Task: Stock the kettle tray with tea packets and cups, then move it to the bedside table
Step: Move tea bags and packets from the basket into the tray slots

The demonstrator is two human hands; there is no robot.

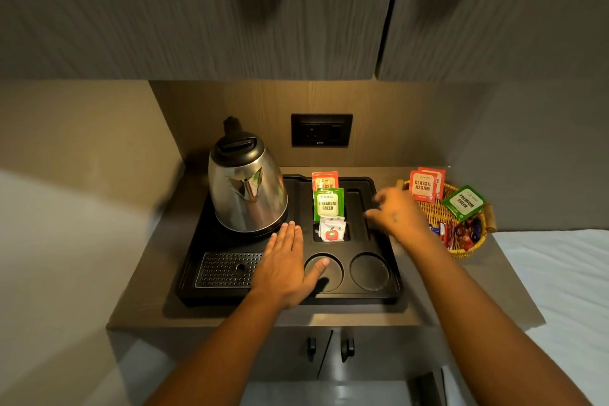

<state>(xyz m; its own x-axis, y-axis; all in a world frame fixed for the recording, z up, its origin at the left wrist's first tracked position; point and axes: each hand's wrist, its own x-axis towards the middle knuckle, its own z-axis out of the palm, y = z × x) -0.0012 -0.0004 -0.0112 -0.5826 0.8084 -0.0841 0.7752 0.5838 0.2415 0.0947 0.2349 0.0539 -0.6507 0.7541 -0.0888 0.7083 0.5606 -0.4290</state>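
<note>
A black kettle tray (pixel 392 293) sits on the brown counter with a steel kettle (pixel 246 188) at its back left. In its slots stand a red Classic Assam packet (pixel 324 180), a green Premium Green packet (pixel 328 204) and a small white sachet (pixel 332 230). Both round cup wells (pixel 369 271) hold no cups. My left hand (pixel 286 269) lies flat and open on the tray, thumb over the left well. My right hand (pixel 397 212) hovers over the tray's right edge, fingers apart, holding nothing. No cups are in view.
A wicker basket (pixel 468 247) at the counter's right holds red tea packets (pixel 423 187), a green packet (pixel 464 203) and small wrapped sweets. A wall socket (pixel 321 129) is behind the tray. Cupboards hang overhead. A white bed (pixel 566 290) lies to the right.
</note>
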